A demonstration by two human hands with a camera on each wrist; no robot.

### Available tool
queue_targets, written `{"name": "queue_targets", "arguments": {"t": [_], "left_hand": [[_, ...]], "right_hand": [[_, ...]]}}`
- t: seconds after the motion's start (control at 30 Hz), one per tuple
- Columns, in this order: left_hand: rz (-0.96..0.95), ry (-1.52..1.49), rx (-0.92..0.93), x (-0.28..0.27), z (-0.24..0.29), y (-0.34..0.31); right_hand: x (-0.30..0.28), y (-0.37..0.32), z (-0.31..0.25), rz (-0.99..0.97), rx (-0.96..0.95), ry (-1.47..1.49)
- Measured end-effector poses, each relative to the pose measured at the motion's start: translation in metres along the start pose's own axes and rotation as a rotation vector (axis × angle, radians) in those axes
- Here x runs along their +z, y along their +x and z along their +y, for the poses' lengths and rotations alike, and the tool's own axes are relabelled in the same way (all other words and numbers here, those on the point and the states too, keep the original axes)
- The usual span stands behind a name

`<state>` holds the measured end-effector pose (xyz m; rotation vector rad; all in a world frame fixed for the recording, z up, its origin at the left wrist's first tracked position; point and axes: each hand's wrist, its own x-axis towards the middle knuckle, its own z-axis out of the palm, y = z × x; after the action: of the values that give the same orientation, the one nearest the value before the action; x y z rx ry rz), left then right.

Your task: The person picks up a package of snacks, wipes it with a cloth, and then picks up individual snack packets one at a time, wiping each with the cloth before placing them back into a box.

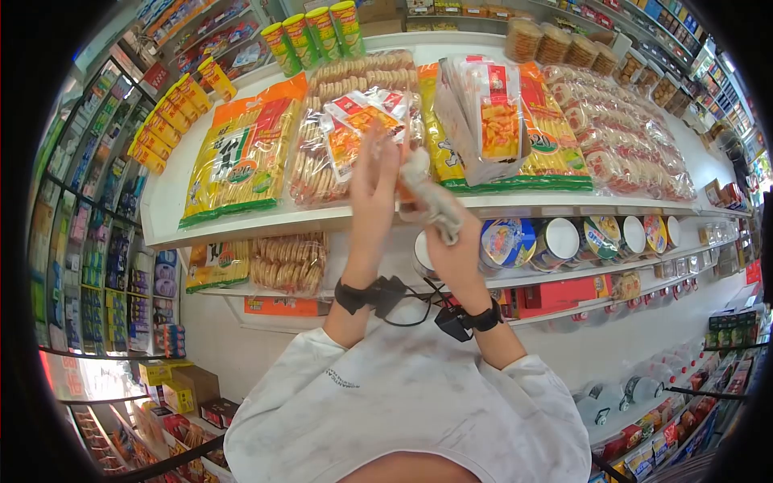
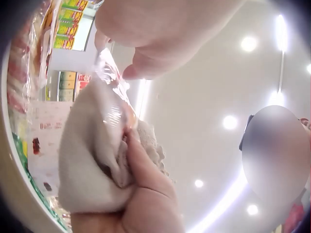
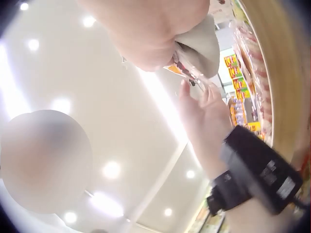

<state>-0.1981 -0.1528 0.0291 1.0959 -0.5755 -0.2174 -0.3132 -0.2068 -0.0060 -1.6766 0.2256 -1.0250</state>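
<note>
In the head view my right hand (image 1: 455, 262) grips a crumpled grey cloth (image 1: 435, 208). Along with the cloth it holds a shiny, partly clear snack packet (image 2: 112, 75), which points up toward my other hand in the left wrist view. My left hand (image 1: 373, 173) is blurred, its fingers mostly straight, close by the far end of that packet. Two orange-and-white snack packets (image 1: 345, 141) lie beyond the left hand on a bag of round biscuits (image 1: 310, 173). Just past the cloth stands an open carton (image 1: 491, 171) with similar packets in it.
Large yellow noodle bags (image 1: 241, 157) and wrapped rolls (image 1: 628, 133) cover the white shelf top. Green canisters (image 1: 314, 39) and clear jars (image 1: 555, 44) line its back. Tub lids (image 1: 507, 241) face out on the shelf below. Black cameras (image 1: 382, 298) with cables sit on both wrists.
</note>
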Motion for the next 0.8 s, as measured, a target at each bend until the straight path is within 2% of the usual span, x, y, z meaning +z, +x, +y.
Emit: {"name": "queue_targets", "arguments": {"t": [0.07,0.1,0.2,0.3,0.4,0.5,0.53,0.57,0.63,0.7,0.73,0.8], "left_hand": [[0.000,-0.320,-0.435,-0.005,0.001,-0.008],[-0.027,-0.380,-0.424,-0.006,0.003,-0.009],[-0.123,-0.560,-0.400,-0.005,0.015,-0.008],[-0.092,-0.510,-0.409,0.011,0.037,-0.020],[-0.064,-0.457,-0.407,0.009,0.027,-0.026],[-0.327,-0.150,-0.362,-0.012,0.011,-0.026],[-0.413,-0.047,-0.345,-0.018,0.008,-0.027],[-0.382,-0.067,-0.378,-0.020,0.006,-0.029],[-0.314,-0.109,-0.438,-0.022,0.006,-0.031],[-0.264,-0.247,-0.442,-0.018,0.014,-0.026],[-0.238,-0.317,-0.441,-0.017,0.017,-0.023],[-0.066,-0.516,-0.400,-0.020,0.007,-0.008]], "right_hand": [[0.010,0.003,-0.017,-0.168,-0.164,-0.106],[0.011,0.003,-0.016,-0.248,-0.228,-0.125],[0.010,0.008,-0.024,-0.254,-0.283,-0.267],[0.004,0.025,-0.022,-0.208,-0.380,-0.337],[-0.001,0.044,-0.021,-0.071,-0.433,-0.415],[-0.007,0.063,-0.017,0.015,-0.419,-0.409],[-0.012,0.065,-0.018,-0.039,-0.217,-0.263],[-0.018,0.067,-0.018,-0.091,-0.016,-0.115],[-0.018,0.067,-0.016,-0.091,0.060,-0.052],[-0.008,0.062,-0.008,0.012,-0.187,-0.217],[-0.001,0.056,-0.009,-0.043,-0.280,-0.311],[0.011,0.034,-0.014,-0.150,-0.470,-0.497]]}}
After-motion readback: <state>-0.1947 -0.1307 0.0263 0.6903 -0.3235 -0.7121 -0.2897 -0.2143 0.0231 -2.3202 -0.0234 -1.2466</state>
